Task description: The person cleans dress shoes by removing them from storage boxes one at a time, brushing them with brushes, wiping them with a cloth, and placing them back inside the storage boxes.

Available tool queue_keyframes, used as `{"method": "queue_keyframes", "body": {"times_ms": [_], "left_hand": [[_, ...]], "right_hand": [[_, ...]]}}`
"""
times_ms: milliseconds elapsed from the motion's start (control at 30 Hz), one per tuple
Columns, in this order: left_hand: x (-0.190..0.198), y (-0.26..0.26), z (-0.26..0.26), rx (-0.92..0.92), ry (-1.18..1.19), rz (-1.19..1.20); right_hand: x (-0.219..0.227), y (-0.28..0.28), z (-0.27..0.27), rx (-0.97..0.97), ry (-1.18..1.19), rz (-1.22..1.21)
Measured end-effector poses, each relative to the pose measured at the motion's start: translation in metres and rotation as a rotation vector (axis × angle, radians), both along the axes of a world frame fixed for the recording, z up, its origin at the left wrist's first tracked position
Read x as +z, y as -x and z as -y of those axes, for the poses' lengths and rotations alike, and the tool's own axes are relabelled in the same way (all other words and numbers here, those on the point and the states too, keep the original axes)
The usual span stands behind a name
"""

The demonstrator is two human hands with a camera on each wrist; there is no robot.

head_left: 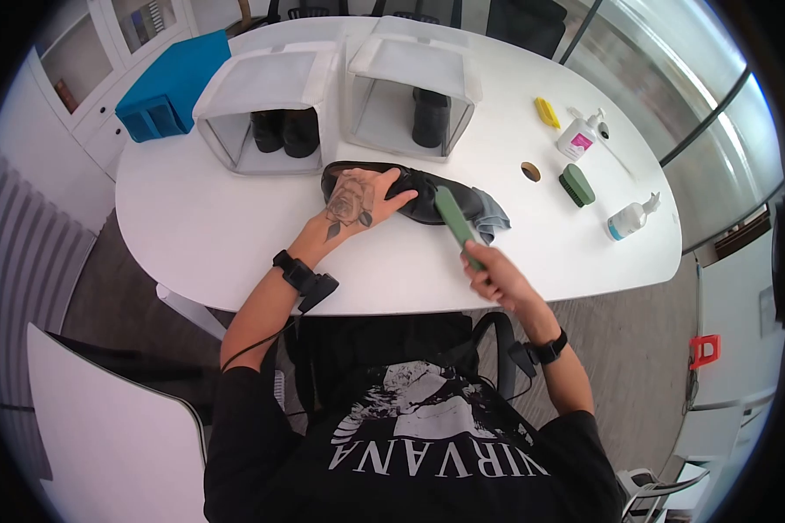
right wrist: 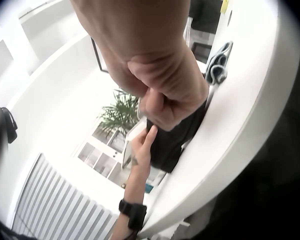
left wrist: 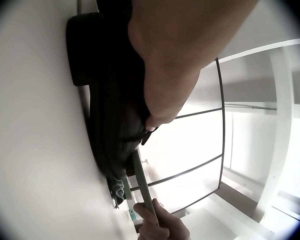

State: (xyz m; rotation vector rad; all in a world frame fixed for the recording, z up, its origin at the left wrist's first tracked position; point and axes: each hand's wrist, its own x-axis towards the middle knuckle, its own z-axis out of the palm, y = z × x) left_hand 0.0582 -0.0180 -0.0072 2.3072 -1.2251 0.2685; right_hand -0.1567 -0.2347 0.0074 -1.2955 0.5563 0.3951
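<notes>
A black shoe (head_left: 423,205) lies lengthwise near the table's front, its block heel (left wrist: 82,50) showing in the left wrist view. My left hand (head_left: 358,199) grips it around the opening, thumb and fingers spread over the upper. A long green brush (head_left: 452,218) is in my right hand (head_left: 501,281), fingers curled round its near end. The brush's far end overlaps the shoe's front part; its bristles are hidden. In the right wrist view my right hand (right wrist: 162,85) blocks sight of the brush. A grey-blue cloth (head_left: 492,216) lies at the toe.
Behind the shoe stand two grey fabric boxes (head_left: 262,83) with black footwear inside. A teal case (head_left: 173,83) sits back left. On the right are another green brush (head_left: 576,185), a pump bottle (head_left: 577,138), a spray bottle (head_left: 630,220), a yellow item (head_left: 546,112) and a table hole (head_left: 530,171).
</notes>
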Motion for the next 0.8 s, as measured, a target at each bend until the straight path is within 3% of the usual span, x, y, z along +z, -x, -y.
{"method": "queue_keyframes", "body": {"times_ms": [67, 133, 200, 267, 333, 400, 433, 533, 600, 667, 700, 733, 800], "left_hand": [[-0.001, 0.000, -0.001, -0.004, 0.029, 0.024], [-0.003, 0.000, 0.002, -0.011, 0.072, 0.041], [-0.001, -0.001, 0.000, -0.026, 0.049, 0.026], [-0.003, 0.001, -0.001, -0.023, 0.058, 0.029], [-0.004, 0.000, 0.000, -0.023, 0.098, 0.065], [-0.002, -0.001, 0.002, -0.030, 0.088, 0.040], [-0.002, -0.001, 0.001, -0.025, 0.074, 0.012], [0.000, -0.001, 0.000, -0.026, 0.010, -0.019], [0.002, -0.003, 0.000, -0.026, 0.017, -0.001], [-0.003, 0.000, 0.000, -0.013, 0.035, 0.002], [-0.004, -0.001, 0.000, -0.031, 0.070, 0.013], [-0.003, -0.002, 0.000, -0.052, 0.103, 0.028], [0.002, 0.000, -0.002, -0.033, 0.067, 0.016]], "right_hand": [[-0.007, 0.005, -0.004, -0.013, 0.019, 0.084], [-0.023, -0.004, 0.027, -0.227, 0.020, 0.214], [-0.024, -0.002, 0.026, -0.202, -0.024, 0.266], [-0.012, 0.007, -0.010, 0.012, 0.054, 0.103], [-0.017, 0.004, 0.002, -0.076, 0.217, 0.112], [-0.019, -0.007, 0.029, -0.221, 0.034, 0.277], [-0.018, -0.009, 0.024, -0.278, 0.023, 0.201], [-0.011, 0.003, -0.010, -0.007, 0.050, 0.099], [-0.026, -0.006, 0.020, -0.118, 0.143, 0.132], [-0.031, -0.014, 0.041, -0.206, 0.000, 0.258], [-0.024, -0.013, 0.025, -0.235, 0.049, 0.121], [-0.021, -0.005, 0.011, -0.045, 0.081, 0.098], [-0.014, -0.003, -0.006, -0.044, 0.058, 0.091]]}}
